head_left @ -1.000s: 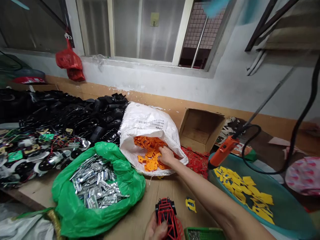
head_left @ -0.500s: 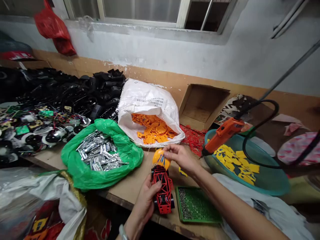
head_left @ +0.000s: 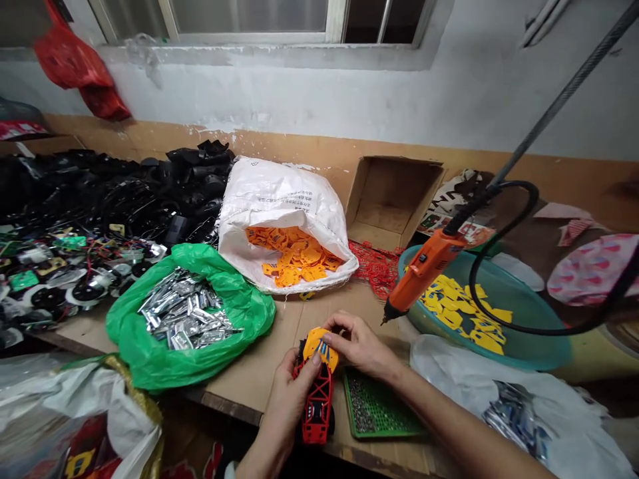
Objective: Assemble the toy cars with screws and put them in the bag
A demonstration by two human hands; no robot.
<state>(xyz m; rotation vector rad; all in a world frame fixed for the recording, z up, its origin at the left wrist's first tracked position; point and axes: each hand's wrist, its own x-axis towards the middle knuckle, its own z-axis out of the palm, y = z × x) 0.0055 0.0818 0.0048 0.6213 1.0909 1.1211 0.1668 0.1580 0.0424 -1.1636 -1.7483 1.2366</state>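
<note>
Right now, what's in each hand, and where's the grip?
The left hand grips the red toy car frame around its middle. The right hand has its fingers on the edge of the orange plastic piece, which sits on the frame's far end.

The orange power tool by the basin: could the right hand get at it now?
Probably yes: nothing stands between the right hand and the nearby orange power tool, though that hand would first release the orange piece on the red frame.

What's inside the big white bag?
Flat orange cut-out pieces lie heaped in the mouth of the white woven sack. The sack's folded edge and the top pieces cover whatever is deeper down, so the bottom can't be seen.
</note>
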